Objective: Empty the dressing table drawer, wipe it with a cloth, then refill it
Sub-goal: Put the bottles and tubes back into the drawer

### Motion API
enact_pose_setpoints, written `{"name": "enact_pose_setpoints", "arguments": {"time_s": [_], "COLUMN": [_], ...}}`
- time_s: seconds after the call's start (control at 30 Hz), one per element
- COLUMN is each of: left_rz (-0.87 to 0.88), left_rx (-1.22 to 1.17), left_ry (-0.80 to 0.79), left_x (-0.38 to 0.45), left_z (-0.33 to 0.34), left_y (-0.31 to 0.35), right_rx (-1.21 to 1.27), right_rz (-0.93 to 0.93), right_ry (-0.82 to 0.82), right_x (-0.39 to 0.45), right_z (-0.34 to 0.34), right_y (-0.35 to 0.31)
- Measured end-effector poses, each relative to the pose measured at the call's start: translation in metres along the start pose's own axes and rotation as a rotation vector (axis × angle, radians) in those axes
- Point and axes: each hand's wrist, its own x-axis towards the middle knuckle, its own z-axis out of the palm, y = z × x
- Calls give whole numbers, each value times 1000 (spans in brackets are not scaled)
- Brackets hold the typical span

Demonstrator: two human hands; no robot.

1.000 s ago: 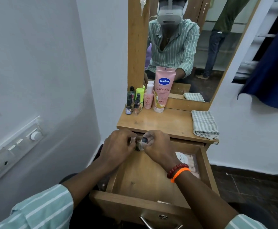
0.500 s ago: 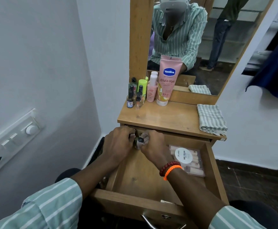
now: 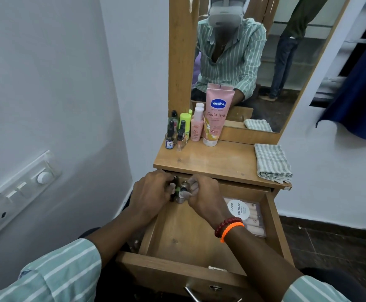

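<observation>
The wooden drawer (image 3: 177, 261) of the dressing table stands pulled open. At its back left corner my left hand (image 3: 150, 196) and my right hand (image 3: 206, 198) meet, each curled round small bottles (image 3: 181, 189) held between them; the bottles are mostly hidden by my fingers. A clear nail polish pack (image 3: 246, 215) lies along the drawer's right side. On the table top (image 3: 219, 161) stand several little bottles (image 3: 174, 136), a pink bottle (image 3: 197, 125) and a pink Vaseline tube (image 3: 215, 115). A folded striped cloth (image 3: 272, 163) lies at the top's right end.
A mirror (image 3: 254, 62) in a wooden frame rises behind the table and reflects a person standing behind me. A white wall with a switch panel (image 3: 14, 197) is close on the left. A dark blue fabric (image 3: 360, 88) hangs at the right.
The camera has tipped so the table sits lower in view. Both hands stay together at the drawer's back left corner, still holding the small bottles.
</observation>
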Motion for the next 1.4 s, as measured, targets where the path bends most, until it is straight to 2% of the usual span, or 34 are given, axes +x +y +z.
{"name": "enact_pose_setpoints", "arguments": {"time_s": [0.2,0.3,0.43,0.63,0.8,0.97,1.07,1.4], "left_rz": [-4,3,14,-5,-7,-90,-85,36], "left_rx": [-43,-9,83,184,150,41,-67,-129], "left_ry": [175,224,185,109,183,251,246,166], "left_x": [25,49,79,90,91,96,91,47], "left_z": [-22,-31,-34,-29,-32,-39,-44,-77], "left_y": [0,3,6,2,1,10,15,30], "right_rx": [35,-23,-190,-345,-235,-174,-150,11], "right_rz": [-83,-168,-296,-313,-326,-305,-300,-235], "right_ry": [88,144,152,91,183,183,176,130], "right_x": [17,36,68,89,89,90,85,42], "right_z": [-29,-41,-48,-36,-34,-40,-47,-77], "right_y": [-17,-30,-47,-52,-53,-61,-64,-60]}}
